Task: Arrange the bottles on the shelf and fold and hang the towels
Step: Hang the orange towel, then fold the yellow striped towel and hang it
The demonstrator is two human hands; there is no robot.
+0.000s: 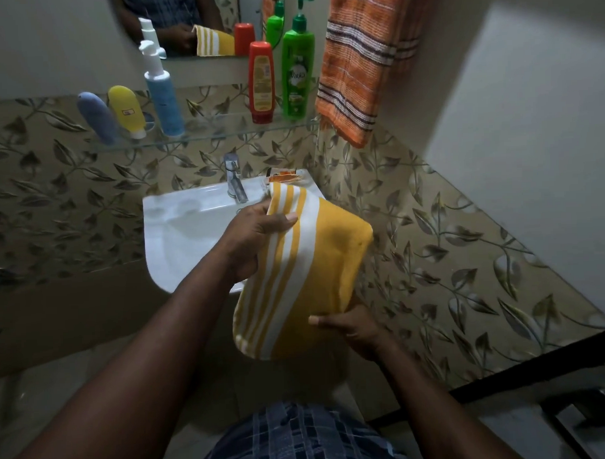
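Midway through the chore, the left hand [257,237] pinches the upper edge of a folded yellow towel with white stripes [316,263], thumb curled over the cloth. The right hand [352,327] grips the lower edge from beneath. The towel is held in the air at centre frame, over the front of a white ceramic basin [177,230] with a chrome tap [234,176] behind it.

Across the upper half of the frame a clear glass shelf [215,132] carries five bottles. A grey-blue tube [96,118], a yellow tube [127,110] and a blue pump bottle [161,97] stand at the left. A red squeeze bottle [261,81] and a green pump bottle [297,68] stand at the right. An orange striped towel [360,62] hangs at the upper right, just beside the shelf's end.

By the look of it, the bottles are arranged and one towel is hung. The yellow towel appears folded but not yet hung, seemingly the last step.
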